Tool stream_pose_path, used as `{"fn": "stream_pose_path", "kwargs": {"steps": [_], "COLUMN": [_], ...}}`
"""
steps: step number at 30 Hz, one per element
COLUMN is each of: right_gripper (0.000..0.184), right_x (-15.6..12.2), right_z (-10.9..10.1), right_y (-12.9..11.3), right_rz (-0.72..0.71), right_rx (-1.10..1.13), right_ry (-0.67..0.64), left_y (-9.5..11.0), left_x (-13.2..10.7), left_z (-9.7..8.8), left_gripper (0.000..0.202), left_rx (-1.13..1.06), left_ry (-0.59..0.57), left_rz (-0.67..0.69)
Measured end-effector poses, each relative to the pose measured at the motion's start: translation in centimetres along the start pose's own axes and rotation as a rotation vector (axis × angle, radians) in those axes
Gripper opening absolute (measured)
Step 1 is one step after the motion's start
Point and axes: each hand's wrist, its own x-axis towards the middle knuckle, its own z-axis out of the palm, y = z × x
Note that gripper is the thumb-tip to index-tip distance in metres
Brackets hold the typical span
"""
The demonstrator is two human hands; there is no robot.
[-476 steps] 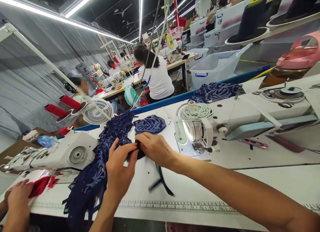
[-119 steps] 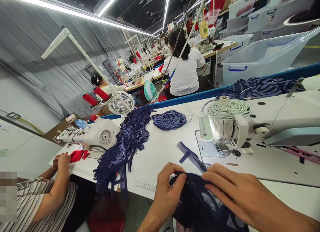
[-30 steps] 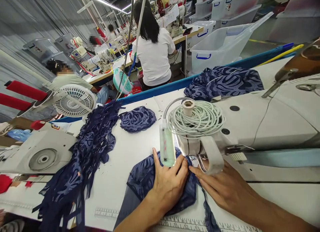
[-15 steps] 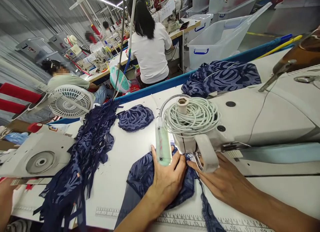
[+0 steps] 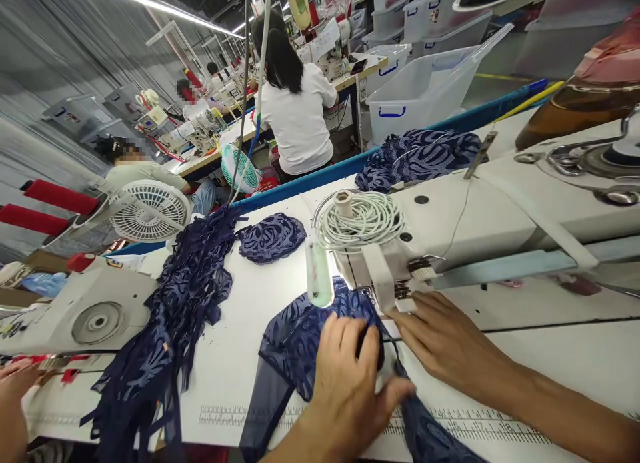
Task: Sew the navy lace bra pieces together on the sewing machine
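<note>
My left hand [image 5: 353,376] rests on a navy lace fabric piece [image 5: 305,326] lying on the white table, fingers curled over its right part with the thumb stretched to the right. Just to its right, my right hand [image 5: 440,336] lies flat with its fingers stretched towards the needle area of the white sewing machine [image 5: 450,230]. The lace runs under the presser foot, below the small lamp [image 5: 319,276], and trails off the table's front edge.
A long heap of navy lace pieces [image 5: 170,330] lies to the left, a single cup-shaped piece [image 5: 270,236] behind it, more lace [image 5: 415,156] at the back. Another sewing machine [image 5: 75,310] and another person's hand [image 5: 15,390] are far left. Other people sit at the benches beyond.
My left hand slid back towards me along the lace and now lies nearer the ruler strip. The lace has shifted out from under the presser foot. The camera has tilted slightly.
</note>
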Motion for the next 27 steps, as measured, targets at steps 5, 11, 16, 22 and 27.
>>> {"fn": "stream_pose_path", "kwargs": {"steps": [5, 11, 16, 22, 27], "right_gripper": [0.050, 0.060, 0.063, 0.061, 0.060], "right_x": [-2.2, -1.2, 0.4, 0.3, -0.2], "right_z": [-0.5, 0.6, -0.5, -0.1, 0.4], "right_y": [-0.3, 0.2, 1.0, 1.6, 1.7], "right_rz": [-0.048, -0.177, -0.243, -0.229, -0.198], "right_rx": [0.137, 0.141, 0.135, 0.191, 0.206], "right_ry": [-0.054, -0.080, -0.065, -0.021, 0.020], "left_y": [-0.7, -3.1, -4.2, -4.5, -4.3], "left_x": [-1.0, 2.7, 3.4, 3.3, 3.4], "left_z": [0.9, 0.2, 0.3, 1.1, 0.8], "left_gripper": [0.027, 0.013, 0.012, 0.024, 0.028], "left_rx": [-0.128, -0.409, -0.153, 0.122, 0.069], "left_ry": [0.114, 0.081, 0.036, 0.102, 0.144], "left_rz": [-0.110, -0.480, -0.188, 0.289, 0.242]}}
